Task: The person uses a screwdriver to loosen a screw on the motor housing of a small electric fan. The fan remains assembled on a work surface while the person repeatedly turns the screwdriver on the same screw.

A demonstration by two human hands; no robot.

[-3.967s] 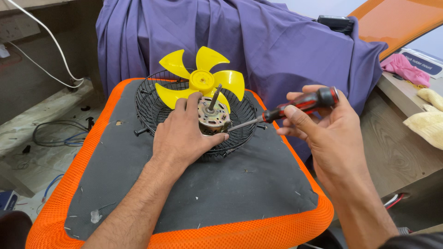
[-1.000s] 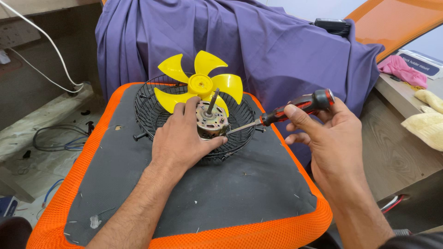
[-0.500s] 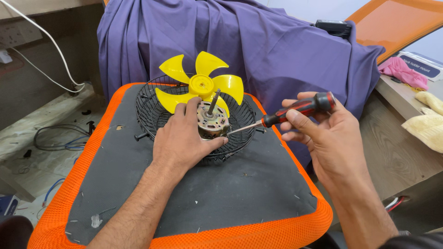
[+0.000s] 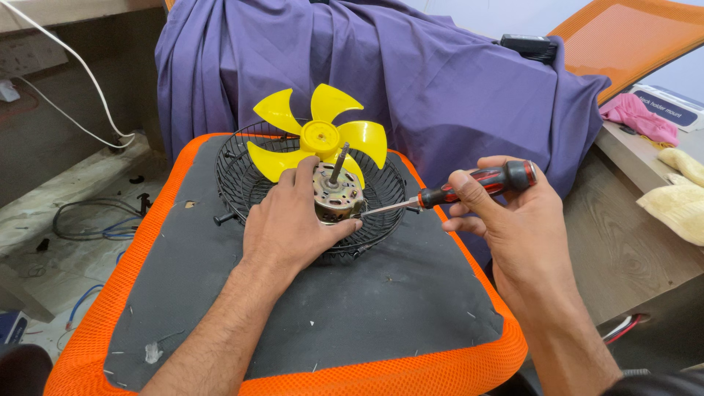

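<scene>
Orange-edged grey cushion (image 4: 220,293), purple cloth (image 4: 440,81) behind. Black wire guard (image 4: 235,176) on cushion, motor (image 4: 337,194) in its middle, yellow fan blade (image 4: 320,136) behind. Left hand (image 4: 290,227) grips motor. Right hand (image 4: 513,220) closed around screwdriver (image 4: 469,187), tip touching motor.

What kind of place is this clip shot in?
Probably an informal home or small repair corner, not a proper workshop. A fan motor and wire guard lie on an orange chair seat used as a bench, loose cables lie on the floor, and a purple cloth hangs behind.
</scene>
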